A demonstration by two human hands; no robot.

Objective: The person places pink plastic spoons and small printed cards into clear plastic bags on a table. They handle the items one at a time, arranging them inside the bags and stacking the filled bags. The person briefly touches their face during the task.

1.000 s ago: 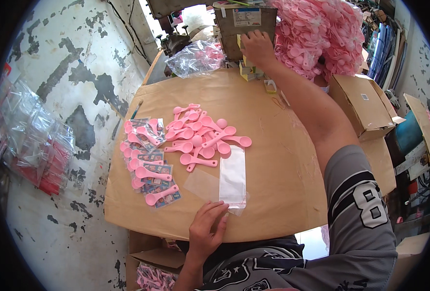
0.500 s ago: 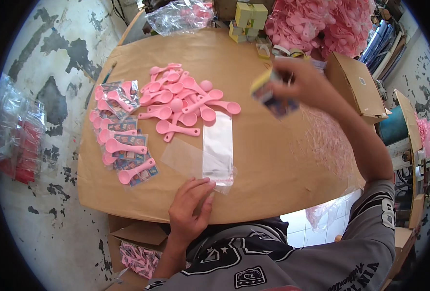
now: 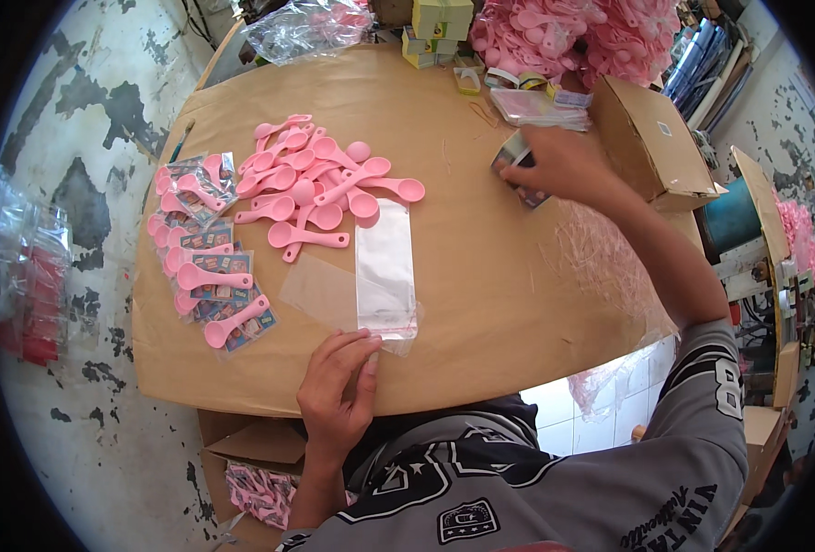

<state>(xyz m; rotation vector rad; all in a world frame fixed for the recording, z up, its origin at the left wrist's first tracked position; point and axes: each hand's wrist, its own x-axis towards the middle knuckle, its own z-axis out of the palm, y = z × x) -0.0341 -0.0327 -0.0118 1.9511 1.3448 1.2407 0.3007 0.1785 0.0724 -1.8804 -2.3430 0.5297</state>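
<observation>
My right hand (image 3: 566,167) is closed around a small stack of printed cards (image 3: 524,190), held at the right of the middle of the table. At the near edge, my left hand (image 3: 337,388) rests with fingers stretched out, their tips at the lower end of a stack of clear plastic bags (image 3: 385,276). A single clear sheet or bag (image 3: 320,293) lies flat to the left of it. Beyond spreads a heap of pink measuring spoons (image 3: 320,175). Further left, pink spoons sit on blue cards in clear packets (image 3: 219,276), overlapping in a column.
Pink strands (image 3: 610,271) lie on the right side of the table. A cardboard box (image 3: 651,143) stands behind them. At the back are yellow card stacks (image 3: 441,23), tape rolls (image 3: 501,78) and large bags of pink spoons (image 3: 573,37). An open box (image 3: 256,442) sits below at left.
My right hand has brought the card stack lower, and the stack has turned in it. My left hand stays by the bags. The whole view has shifted slightly.
</observation>
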